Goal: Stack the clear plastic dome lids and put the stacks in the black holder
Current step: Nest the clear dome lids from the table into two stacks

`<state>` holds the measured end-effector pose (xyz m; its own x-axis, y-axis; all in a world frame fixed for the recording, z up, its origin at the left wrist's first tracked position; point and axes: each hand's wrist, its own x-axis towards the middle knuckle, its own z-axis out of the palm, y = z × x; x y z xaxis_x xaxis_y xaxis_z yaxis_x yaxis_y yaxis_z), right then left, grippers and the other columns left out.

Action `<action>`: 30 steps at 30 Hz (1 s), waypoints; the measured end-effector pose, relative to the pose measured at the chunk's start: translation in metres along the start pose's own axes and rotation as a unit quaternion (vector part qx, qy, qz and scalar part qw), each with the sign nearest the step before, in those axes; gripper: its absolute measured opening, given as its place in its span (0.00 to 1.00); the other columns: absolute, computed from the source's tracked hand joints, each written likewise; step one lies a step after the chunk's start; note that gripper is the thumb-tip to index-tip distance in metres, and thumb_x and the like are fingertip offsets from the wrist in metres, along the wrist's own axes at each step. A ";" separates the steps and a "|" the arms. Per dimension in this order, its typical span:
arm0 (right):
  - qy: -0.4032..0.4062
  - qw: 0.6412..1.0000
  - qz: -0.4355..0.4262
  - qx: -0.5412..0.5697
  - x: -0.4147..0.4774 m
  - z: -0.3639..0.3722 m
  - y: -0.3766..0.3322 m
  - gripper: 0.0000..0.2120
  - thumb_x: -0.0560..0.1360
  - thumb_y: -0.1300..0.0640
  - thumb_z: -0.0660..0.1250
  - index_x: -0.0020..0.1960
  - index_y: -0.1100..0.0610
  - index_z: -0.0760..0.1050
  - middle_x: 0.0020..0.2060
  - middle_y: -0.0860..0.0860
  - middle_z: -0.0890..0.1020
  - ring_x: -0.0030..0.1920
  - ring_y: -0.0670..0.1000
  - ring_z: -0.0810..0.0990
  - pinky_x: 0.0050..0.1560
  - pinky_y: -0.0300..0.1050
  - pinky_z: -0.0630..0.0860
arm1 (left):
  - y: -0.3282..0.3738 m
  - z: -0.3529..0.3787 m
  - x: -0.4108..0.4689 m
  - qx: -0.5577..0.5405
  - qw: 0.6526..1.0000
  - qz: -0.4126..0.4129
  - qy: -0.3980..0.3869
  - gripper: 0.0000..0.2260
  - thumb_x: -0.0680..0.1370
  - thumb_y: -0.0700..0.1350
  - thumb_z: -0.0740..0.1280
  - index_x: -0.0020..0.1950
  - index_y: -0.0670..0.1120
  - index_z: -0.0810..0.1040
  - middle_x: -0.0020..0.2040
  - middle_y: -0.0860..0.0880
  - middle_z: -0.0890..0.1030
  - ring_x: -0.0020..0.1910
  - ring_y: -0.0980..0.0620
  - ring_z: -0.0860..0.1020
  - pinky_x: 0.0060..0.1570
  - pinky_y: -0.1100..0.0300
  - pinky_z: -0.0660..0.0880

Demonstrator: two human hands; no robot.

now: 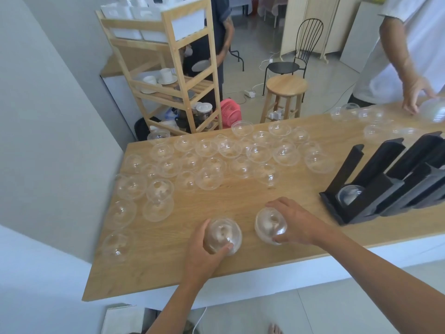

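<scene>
Several clear plastic dome lids lie scattered over the wooden table, most at the far and left side. My left hand grips one dome lid near the front edge. My right hand holds a second dome lid just to the right of it. The two lids are a little apart. The black holder stands slanted at the right of the table, with a stack of lids resting in its leftmost slot.
Another person's hand rests on a dome lid at the far right corner. Behind the table stand a wooden shelf, a round stool, a black chair and a pink fan. A second person stands by the shelf.
</scene>
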<state>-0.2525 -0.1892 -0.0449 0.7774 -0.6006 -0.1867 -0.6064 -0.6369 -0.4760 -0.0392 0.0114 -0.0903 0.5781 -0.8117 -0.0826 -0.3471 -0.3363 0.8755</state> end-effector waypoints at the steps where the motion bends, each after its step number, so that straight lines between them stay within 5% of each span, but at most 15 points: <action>1: -0.001 1.000 0.000 0.000 0.000 0.002 0.002 0.44 0.65 0.47 0.79 0.75 0.46 0.60 0.70 0.46 0.63 0.68 0.48 0.65 0.64 0.37 0.64 | -0.001 0.001 0.000 0.007 1.000 0.002 -0.001 0.39 0.65 0.62 0.77 0.72 0.61 0.66 0.67 0.64 0.71 0.66 0.63 0.69 0.65 0.58 0.71; 12: 0.001 1.000 0.003 0.028 0.004 0.007 0.010 0.43 0.66 0.46 0.79 0.76 0.44 0.61 0.70 0.44 0.65 0.61 0.45 0.70 0.58 0.36 0.66 | 0.003 0.005 0.011 0.099 0.993 0.044 -0.040 0.40 0.68 0.61 0.76 0.75 0.58 0.61 0.69 0.64 0.65 0.67 0.64 0.66 0.62 0.65 0.65; 19: -0.009 0.999 0.014 0.030 0.004 0.012 0.015 0.45 0.69 0.50 0.78 0.78 0.45 0.56 0.73 0.43 0.62 0.65 0.48 0.72 0.56 0.37 0.68 | 0.018 0.007 0.029 0.203 0.968 0.089 -0.117 0.47 0.67 0.63 0.74 0.79 0.56 0.51 0.75 0.56 0.58 0.74 0.57 0.56 0.69 0.58 0.62; 22: -0.014 1.000 0.018 0.021 0.005 0.013 0.014 0.49 0.66 0.47 0.79 0.78 0.45 0.54 0.73 0.43 0.61 0.65 0.49 0.72 0.57 0.38 0.70 | 0.026 0.011 0.038 0.252 0.954 0.077 -0.142 0.47 0.65 0.63 0.75 0.78 0.57 0.54 0.74 0.54 0.61 0.72 0.51 0.62 0.67 0.50 0.68; 30: -0.014 1.000 0.008 0.016 0.006 0.019 0.007 0.53 0.60 0.41 0.81 0.76 0.44 0.55 0.71 0.43 0.62 0.62 0.48 0.72 0.59 0.41 0.73 | 0.026 0.003 0.055 0.308 0.925 0.063 -0.214 0.45 0.60 0.57 0.77 0.72 0.60 0.59 0.66 0.56 0.65 0.64 0.52 0.68 0.59 0.55 0.72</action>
<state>-0.2493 -0.1884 -0.0657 0.7722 -0.5969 -0.2179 -0.6134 -0.6108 -0.5006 -0.0189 -0.0432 -0.0731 0.2048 -0.9337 -0.2936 -0.8226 -0.3268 0.4653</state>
